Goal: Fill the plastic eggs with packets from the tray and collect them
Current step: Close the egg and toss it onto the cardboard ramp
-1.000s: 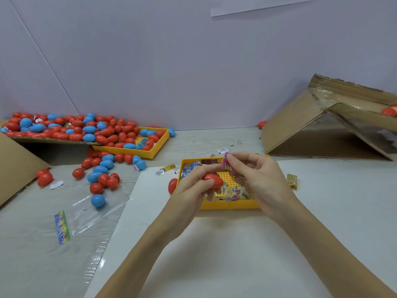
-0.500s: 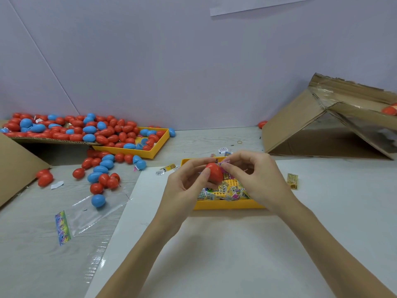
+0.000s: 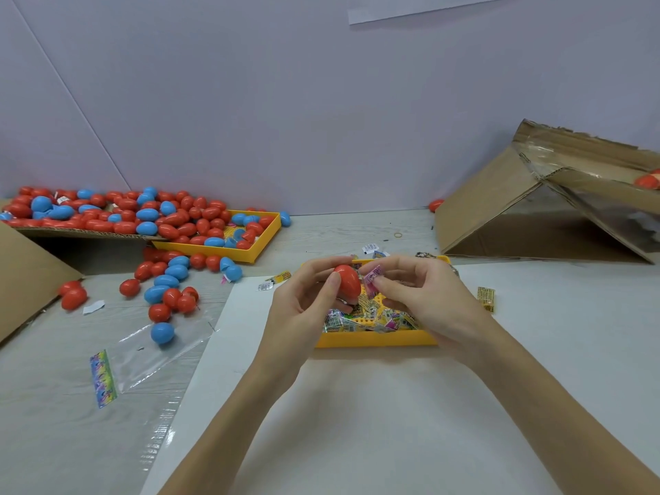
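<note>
1. At frame centre, the left hand (image 3: 303,305) grips a red egg-shaped plastic shell (image 3: 347,281) between thumb and fingers, likely steadying it for filling.
2. The right hand (image 3: 425,298) pinches a small pink foil packet (image 3: 371,282) just beside the egg, apparently about to push it in.
3. Both hands hover above the yellow plastic tray of packets (image 3: 375,339), keeping supply close.
4. Red and blue plastic eggs (image 3: 118,219) lie heaped at upper left of the frame.

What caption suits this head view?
Left hand holds a red plastic egg; right hand pinches a pink packet above the yellow tray.
</note>
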A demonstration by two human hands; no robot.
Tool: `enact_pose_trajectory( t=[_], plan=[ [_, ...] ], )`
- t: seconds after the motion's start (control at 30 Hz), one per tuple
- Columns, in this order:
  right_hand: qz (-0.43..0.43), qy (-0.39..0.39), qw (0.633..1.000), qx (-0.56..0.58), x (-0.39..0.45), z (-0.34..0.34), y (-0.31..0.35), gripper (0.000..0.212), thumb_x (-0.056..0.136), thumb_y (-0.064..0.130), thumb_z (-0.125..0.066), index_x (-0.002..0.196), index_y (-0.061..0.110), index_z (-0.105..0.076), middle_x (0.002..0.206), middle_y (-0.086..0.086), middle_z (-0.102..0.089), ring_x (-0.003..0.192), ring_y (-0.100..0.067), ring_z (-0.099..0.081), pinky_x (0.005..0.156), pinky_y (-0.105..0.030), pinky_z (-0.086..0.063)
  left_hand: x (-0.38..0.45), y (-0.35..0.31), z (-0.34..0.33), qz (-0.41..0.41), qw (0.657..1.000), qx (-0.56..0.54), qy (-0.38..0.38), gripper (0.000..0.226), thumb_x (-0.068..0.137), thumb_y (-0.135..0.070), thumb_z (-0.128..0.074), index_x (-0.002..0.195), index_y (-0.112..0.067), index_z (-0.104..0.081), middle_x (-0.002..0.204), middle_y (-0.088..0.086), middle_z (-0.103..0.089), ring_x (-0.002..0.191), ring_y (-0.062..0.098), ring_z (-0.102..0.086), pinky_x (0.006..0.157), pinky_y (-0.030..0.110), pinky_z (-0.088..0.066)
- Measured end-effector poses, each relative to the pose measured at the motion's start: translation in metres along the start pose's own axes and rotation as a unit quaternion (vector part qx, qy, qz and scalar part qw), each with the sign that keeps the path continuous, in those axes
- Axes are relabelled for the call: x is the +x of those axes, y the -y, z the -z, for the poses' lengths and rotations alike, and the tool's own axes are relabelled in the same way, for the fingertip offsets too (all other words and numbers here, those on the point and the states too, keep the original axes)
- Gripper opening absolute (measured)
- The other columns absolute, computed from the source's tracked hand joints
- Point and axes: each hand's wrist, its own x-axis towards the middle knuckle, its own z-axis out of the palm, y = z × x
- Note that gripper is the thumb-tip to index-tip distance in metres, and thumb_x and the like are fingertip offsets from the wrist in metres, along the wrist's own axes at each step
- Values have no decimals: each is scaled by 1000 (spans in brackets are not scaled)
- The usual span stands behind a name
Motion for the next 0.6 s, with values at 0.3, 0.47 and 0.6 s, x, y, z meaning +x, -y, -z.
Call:
enact_pose_trajectory(
  t=[0.3, 0.47, 0.6],
  plan=[
    [15, -44, 999, 11, 1, -8, -5, 12, 97, 18, -68, 101, 15, -79, 88, -2, -78, 85, -12, -73, 76, -26, -61, -1, -1, -1, -7, 1000, -5, 3, 23, 105, -21, -56, 120, -26, -72, 102, -3, -75, 93, 17, -73, 79, 23, -57],
    [8, -71, 997, 42, 3, -9, -8, 13, 96, 22, -70, 95, 14, -79, 75, 2, -74, 70, -6, -67, 67, -20, -56, -1, -2, -2, -4, 1000, 3, 8, 23, 104, -23, -56, 120, -28, -72, 101, -7, -75, 90, 14, -72, 78, 20, -56],
    [20, -84, 996, 27, 3, -8, -9, 11, 96, 22, -70, 94, 16, -79, 74, 4, -75, 71, -6, -68, 66, -18, -56, -1, -2, -2, 4, 1000, -3, 3, 23, 104, -25, -56, 121, -28, -72, 103, -5, -75, 90, 15, -72, 77, 21, -56]
  ],
)
